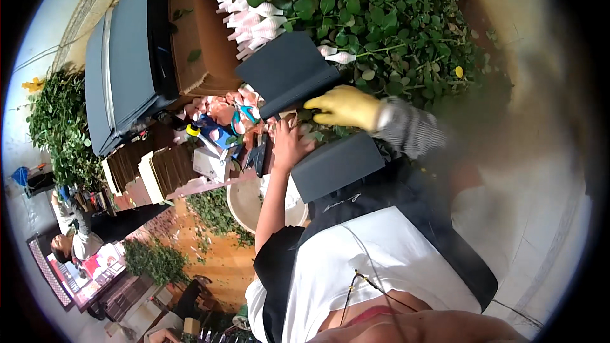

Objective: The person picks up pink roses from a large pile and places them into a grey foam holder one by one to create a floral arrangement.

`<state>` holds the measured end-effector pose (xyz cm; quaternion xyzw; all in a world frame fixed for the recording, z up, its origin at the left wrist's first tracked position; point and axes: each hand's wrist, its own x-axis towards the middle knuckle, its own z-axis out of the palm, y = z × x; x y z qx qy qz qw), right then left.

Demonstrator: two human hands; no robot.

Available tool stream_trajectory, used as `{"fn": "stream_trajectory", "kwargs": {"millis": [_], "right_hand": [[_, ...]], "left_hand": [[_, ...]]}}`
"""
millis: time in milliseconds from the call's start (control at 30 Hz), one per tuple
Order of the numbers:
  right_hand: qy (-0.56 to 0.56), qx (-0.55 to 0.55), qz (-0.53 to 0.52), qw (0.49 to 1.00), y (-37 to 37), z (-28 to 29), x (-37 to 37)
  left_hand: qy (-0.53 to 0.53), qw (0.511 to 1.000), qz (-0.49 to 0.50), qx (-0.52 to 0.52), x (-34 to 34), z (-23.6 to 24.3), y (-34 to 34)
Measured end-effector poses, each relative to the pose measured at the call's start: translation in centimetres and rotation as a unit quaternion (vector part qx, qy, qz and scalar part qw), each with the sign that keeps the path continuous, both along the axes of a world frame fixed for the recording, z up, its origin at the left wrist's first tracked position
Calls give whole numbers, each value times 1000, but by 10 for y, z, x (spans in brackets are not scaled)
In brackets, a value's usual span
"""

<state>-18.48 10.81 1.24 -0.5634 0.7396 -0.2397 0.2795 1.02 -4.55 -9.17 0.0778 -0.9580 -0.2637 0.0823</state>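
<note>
Dark grey folded sheet point(289, 73) lies just beyond both hands, long axis rising rightward. Bare left hand point(291, 143) sits at its near edge's left end, yellow-gloved right hand point(346, 108) near the right end; neither clearly nearer. Can't tell whether either's fingers are clamped.

The fingertips of the left hand point(293, 146) meet the lower edge of a dark grey sheet point(286, 70), and whether they grip it cannot be told. At the fingertips of the gloved right hand point(348, 108), a dark shape point(310, 109) is too small to identify. The striped sleeve point(408, 128) on that arm fades into blur toward the elbow. The left forearm point(273, 200) hides part of a round basin point(241, 200). The upper edge cuts off the leafy stems point(381, 13) and pale wrapped bundles point(260, 25). At far left, a co-worker point(86, 241) appears too small for detail; another person point(166, 335) is cut off by the lower edge.
</note>
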Motion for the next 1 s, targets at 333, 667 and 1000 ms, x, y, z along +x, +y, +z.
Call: {"fn": "stream_trajectory", "kwargs": {"millis": [333, 667, 1000], "right_hand": [[131, 56, -84, 986, -37, -77, 19], [-7, -19, -376, 926, 133, -70, -91], [471, -163, -330, 802, -21, 22, -207]], "left_hand": [[-29, 996, 25, -83, 3, -5, 2], [-28, 1000, -5, 5, 2, -6, 5], [-69, 994, -25, -86, 9, -20, -2]]}}
